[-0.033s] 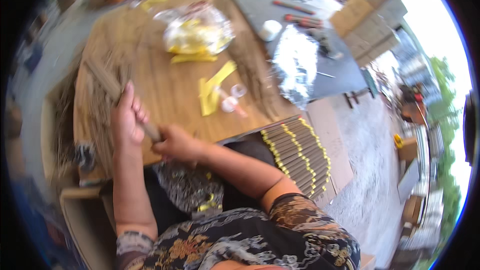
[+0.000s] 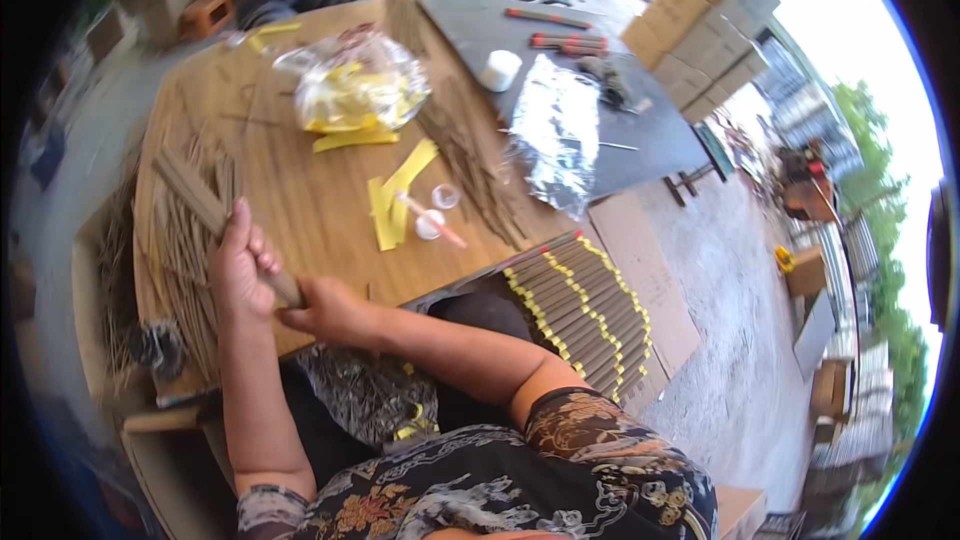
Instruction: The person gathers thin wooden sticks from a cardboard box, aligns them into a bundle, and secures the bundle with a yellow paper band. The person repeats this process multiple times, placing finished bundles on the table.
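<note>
Since neither grip has shifted, I'd say handling just carries on: left hand [image 2: 243, 258] clasps brown bundle [image 2: 190, 192], right hand [image 2: 335, 312] wraps its near end, over tabletop's [image 2: 320, 245] near-left part.

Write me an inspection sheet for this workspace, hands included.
Surface: wooden tabletop, with a dark board at its right.
Job's things: brown bundle in hand; loose brown sticks on the tabletop's left; yellow-banded rods in a row beyond the near edge, at right.
Clutter: clear bag with yellow contents, yellow strips, silvery sheet.
Hands: left hand grips the bundle; right hand holds its lower end.
Cables: nothing seen.
Surroundings: stacked cartons, another person.
</note>
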`<action>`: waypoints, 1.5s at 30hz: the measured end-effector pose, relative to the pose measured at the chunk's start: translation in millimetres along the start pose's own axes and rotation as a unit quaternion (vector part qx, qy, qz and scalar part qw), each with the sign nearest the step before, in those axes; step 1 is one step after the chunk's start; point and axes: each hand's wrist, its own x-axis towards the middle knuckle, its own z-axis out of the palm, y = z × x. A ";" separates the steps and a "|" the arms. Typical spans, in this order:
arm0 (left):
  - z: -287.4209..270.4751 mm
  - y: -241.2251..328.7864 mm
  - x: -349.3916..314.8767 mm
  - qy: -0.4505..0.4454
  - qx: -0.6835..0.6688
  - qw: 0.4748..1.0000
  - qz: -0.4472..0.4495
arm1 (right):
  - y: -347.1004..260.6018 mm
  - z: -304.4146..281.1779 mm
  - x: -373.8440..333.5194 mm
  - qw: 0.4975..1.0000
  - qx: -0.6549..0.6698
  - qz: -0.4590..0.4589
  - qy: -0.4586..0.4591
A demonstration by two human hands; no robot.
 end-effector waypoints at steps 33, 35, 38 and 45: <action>-70.4 54.9 27.1 -0.159 -0.211 0.963 0.051 | -22.5 6.4 -30.0 0.916 0.240 0.200 -0.251; -55.1 45.9 24.2 -0.048 -0.159 0.983 0.076 | -20.0 12.8 -26.6 0.974 0.100 0.129 -0.154; -27.3 18.3 0.0 -0.021 -0.055 0.997 0.058 | -16.0 13.0 -11.6 0.996 -0.031 0.068 -0.056; -36.3 18.9 5.3 -0.241 -0.202 0.949 -0.032 | -26.5 -3.3 -10.6 0.852 0.405 0.192 -0.271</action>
